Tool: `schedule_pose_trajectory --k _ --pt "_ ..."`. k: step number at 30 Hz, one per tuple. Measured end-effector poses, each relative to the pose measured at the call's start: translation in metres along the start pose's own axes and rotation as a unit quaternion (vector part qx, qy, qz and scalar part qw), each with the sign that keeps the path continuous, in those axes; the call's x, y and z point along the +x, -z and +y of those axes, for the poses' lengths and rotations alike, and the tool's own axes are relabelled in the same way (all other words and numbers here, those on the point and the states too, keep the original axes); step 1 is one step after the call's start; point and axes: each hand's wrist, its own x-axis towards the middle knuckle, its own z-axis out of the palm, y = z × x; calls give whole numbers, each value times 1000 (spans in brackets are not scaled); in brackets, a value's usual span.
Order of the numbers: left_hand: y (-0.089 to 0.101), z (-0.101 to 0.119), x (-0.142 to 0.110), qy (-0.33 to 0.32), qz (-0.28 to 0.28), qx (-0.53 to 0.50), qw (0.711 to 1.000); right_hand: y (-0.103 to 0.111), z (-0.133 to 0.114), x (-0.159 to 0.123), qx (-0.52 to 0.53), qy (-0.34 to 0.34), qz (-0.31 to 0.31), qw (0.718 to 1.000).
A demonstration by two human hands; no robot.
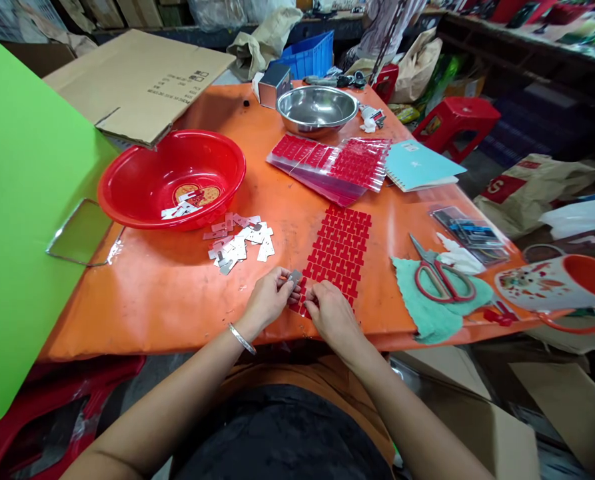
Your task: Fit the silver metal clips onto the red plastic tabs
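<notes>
My left hand [272,293] pinches a small grey metal plate [294,277] between thumb and fingers, just over the left edge of a sheet of red stickers [340,250]. Over the near end of that sheet, my right hand [330,308] has its fingertips pinched together; whatever may be between them is too small to make out. Beyond my left hand lies a loose heap of small metal plates [242,245], some silvery white and some reddish. More plates [180,209] rest inside a red plastic basin [127,190].
Farther back are more red sticker sheets [327,160], a steel bowl [317,110] and a light blue notebook [420,163]. To the right, scissors [440,280] lie on a green cloth [417,320] beside a mug [537,283]. Cardboard [142,80] overhangs the basin; a green panel [22,200] stands left.
</notes>
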Motion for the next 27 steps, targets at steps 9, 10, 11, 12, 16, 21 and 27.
schedule_pose_trajectory --k 9,10,11,12,16,21,27 --pt "1 2 0 18 -2 -12 1000 -16 2 -15 3 54 94 994" --pt "1 2 0 18 -4 -13 1000 -15 2 -15 20 53 99 993" --pt "1 2 0 18 -7 -15 1000 -14 3 -15 41 52 103 992" --pt "1 2 0 16 -7 -18 1000 -13 3 -16 67 50 106 991" --pt "0 0 1 9 3 -23 1000 -2 3 -20 220 4 88 972" --pt "0 1 2 31 6 -59 998 9 0 -19 393 -97 78 911" --pt "-1 15 -11 28 -16 -125 992 11 -15 -7 457 -111 102 877"
